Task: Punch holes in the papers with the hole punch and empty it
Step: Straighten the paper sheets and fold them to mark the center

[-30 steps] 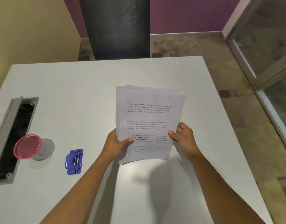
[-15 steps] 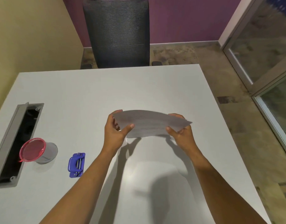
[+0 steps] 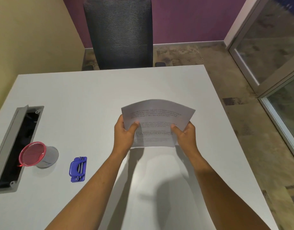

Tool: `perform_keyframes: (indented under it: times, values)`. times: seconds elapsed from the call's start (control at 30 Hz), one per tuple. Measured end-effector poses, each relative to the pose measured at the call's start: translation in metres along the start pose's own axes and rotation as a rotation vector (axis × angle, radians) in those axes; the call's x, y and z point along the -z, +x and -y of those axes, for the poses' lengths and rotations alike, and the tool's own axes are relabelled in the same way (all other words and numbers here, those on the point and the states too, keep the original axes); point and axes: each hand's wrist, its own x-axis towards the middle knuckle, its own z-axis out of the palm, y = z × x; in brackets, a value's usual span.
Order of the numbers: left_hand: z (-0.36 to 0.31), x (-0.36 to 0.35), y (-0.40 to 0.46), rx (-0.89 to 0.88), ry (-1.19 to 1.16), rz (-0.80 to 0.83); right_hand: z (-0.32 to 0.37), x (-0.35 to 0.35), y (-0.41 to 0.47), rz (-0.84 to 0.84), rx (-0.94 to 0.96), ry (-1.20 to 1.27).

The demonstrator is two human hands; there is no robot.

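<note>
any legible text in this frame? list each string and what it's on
Papers, held in the left hand and right hand: several printed paragraphs, one partly bold, all too small and blurred to read.
Hole punch: no readable label or brand.
Cup: no text visible.
Table and chair: no text or signs visible.

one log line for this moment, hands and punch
left hand: grips papers | right hand: grips papers | papers: bowed, above table | punch: untouched, on table beside cup | step: pre-punch
</note>
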Motion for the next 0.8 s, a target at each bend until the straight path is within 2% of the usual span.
perform_keyframes:
  times: [0.13,0.33,0.47,0.8]
  values:
    - [0.002,0.005,-0.003,-0.012,-0.032,-0.016,-0.002,-0.002,-0.002,-0.005,0.02,-0.021]
    - [0.024,0.006,-0.013,0.089,0.027,-0.042,-0.029,-0.003,-0.015,-0.013,-0.069,-0.022]
    - [0.02,0.004,-0.011,0.067,0.032,-0.057,-0.025,-0.004,-0.012,-0.025,-0.058,-0.034]
    - [0.032,0.007,-0.013,0.099,0.051,-0.018,-0.041,-0.002,-0.01,0.033,-0.085,-0.063]
